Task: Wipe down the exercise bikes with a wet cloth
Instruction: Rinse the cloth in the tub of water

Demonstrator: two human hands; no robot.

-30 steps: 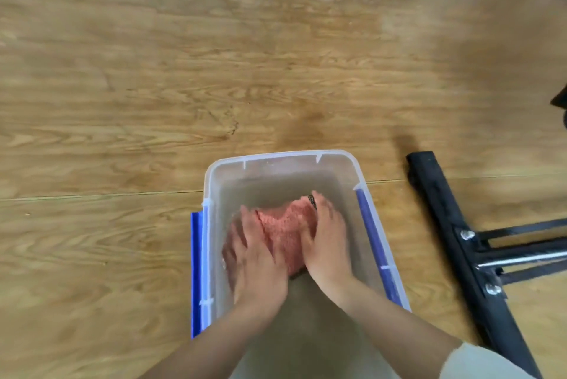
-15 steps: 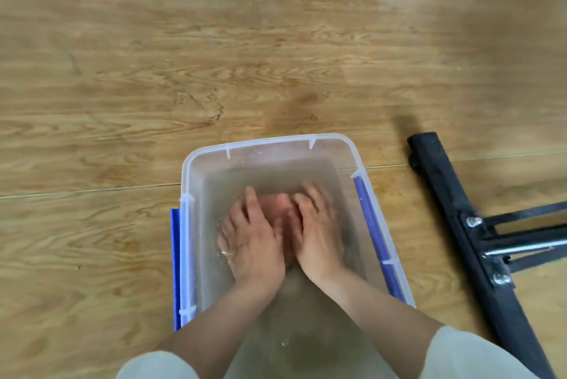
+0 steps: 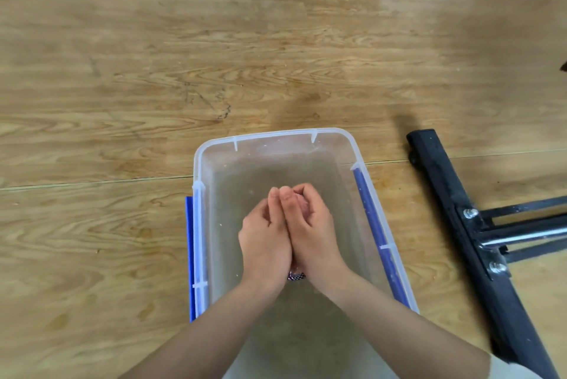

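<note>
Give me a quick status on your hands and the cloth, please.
Left hand and right hand both gripping the cloth, bunched between them. Cloth mostly hidden, within the tub. Bike base bar off right, untouched.

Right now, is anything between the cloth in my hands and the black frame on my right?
Only the right wall of the clear plastic tub, with its blue clip. The left hand and right hand grip the pink cloth over the tub; beyond that wall, wooden floor runs to the black metal frame.
</note>
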